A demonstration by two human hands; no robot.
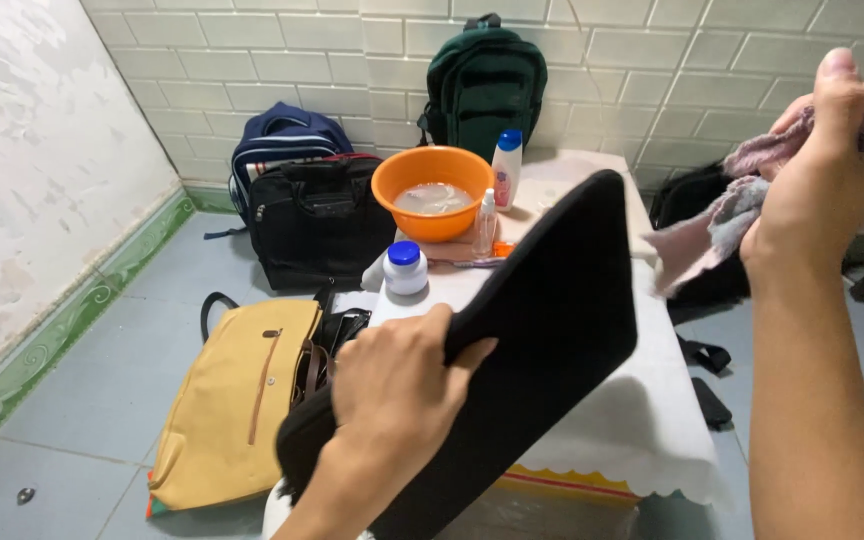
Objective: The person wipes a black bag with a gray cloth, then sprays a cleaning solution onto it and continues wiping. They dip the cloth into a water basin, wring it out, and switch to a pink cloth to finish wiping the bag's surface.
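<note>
My left hand (397, 375) grips the edge of a flat black padded sleeve (542, 330), holding it tilted above the white-covered table (652, 410). Raised at the upper right, my right hand (827, 165) is closed on a crumpled pinkish-grey cloth (722, 215) that hangs down toward the sleeve's top corner without touching it.
On the table stand an orange basin (432, 190) with cloudy water, a white bottle with a blue cap (507, 165), a small clear bottle (485, 225) and a blue-lidded white jar (405, 268). Bags lie on the floor: yellow (237, 400), black (317, 220), navy (282, 135), green backpack (482, 80).
</note>
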